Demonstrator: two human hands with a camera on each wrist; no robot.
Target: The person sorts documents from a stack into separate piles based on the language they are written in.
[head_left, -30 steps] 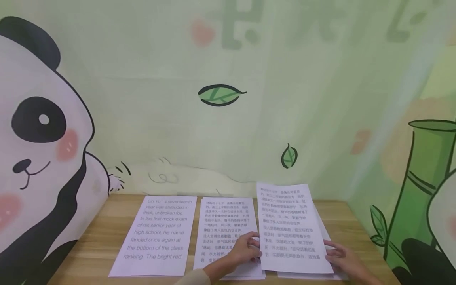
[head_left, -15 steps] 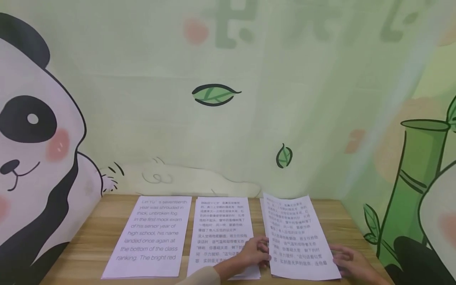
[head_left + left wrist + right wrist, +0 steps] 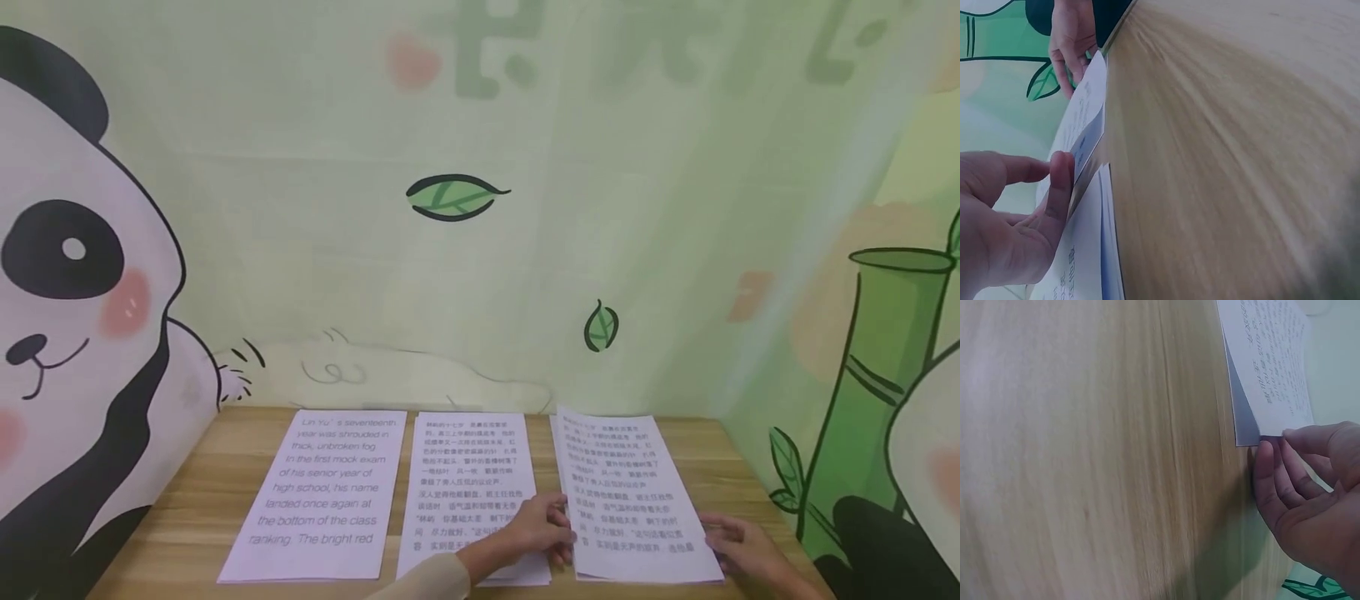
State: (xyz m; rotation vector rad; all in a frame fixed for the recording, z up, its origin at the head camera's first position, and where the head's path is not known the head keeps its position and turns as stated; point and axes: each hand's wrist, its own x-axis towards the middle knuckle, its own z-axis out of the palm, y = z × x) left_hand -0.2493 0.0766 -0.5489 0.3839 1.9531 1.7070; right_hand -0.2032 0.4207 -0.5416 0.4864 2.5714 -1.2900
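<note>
The top sheet is pinched at opposite edges by the fingers of left hand and right hand — above a lower sheet; a stack is laid alongside.

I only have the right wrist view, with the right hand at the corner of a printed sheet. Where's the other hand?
Observer: The left hand is at the left edge of that printed sheet.
Operator: Are there any other papers out of my view?
Observer: Yes, two more are laid out in a row to its left: the middle paper and the far-left paper.
Operator: Same writing on both?
Observer: No. The far-left paper is printed in English, the middle paper in Chinese characters.
</note>
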